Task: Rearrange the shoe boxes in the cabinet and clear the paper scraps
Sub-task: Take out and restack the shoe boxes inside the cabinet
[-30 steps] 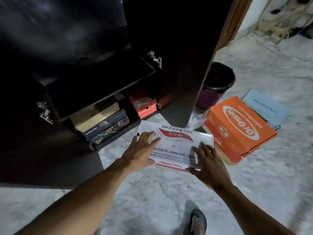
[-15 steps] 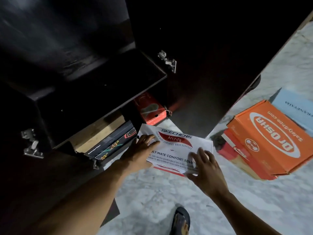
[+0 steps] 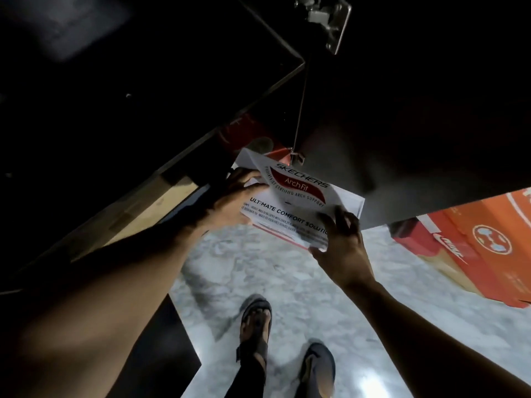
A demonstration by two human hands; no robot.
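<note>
From my end: the white Skechers box (image 3: 298, 196) is held tilted at the mouth of the cabinet (image 3: 143, 110), about 12 o'clock from centre. My view has the left hand (image 3: 230, 202) clamping its 9 o'clock edge, fingers over the lid, and the right hand (image 3: 342, 242) gripping the 5 o'clock corner. A red box (image 3: 244, 133) sits inside just behind it, and an orange box (image 3: 488, 234) lies out at 3 o'clock.
</note>
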